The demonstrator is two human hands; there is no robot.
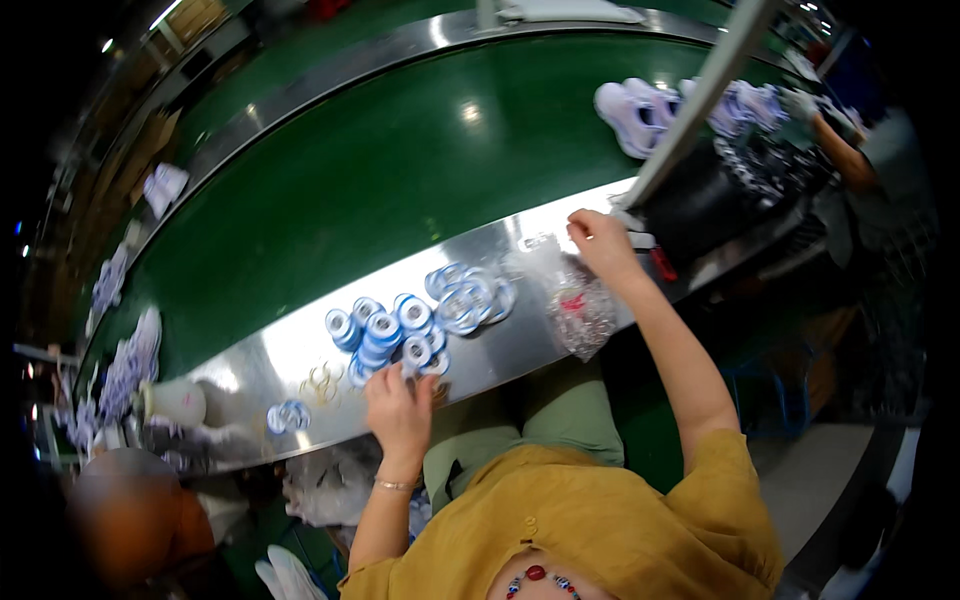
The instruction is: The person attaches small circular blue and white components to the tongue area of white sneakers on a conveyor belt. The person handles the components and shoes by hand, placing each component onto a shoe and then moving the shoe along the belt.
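Left hand [398, 405], fingers spread, rests on blue-white rings [392, 335] at steel ledge [300, 350] near edge; right hand [600, 240] pinches clear bag [580, 310] toward ledge's far edge, w/ green belt [400, 170] beyond.

Blue-white ring pieces [400, 335] piled flat on steel ledge, clear plastic bag [580, 312] crumpled just beside.

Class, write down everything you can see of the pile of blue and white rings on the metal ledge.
The pile of blue and white rings lies on the shiny metal ledge beside the green belt. The rings look like small glossy loops, white with blue bands, overlapping loosely and mostly flat. A second cluster sits just right of it, and a few stray rings lie to the left. The left hand rests at the pile's near edge, its fingers touching the nearest rings.
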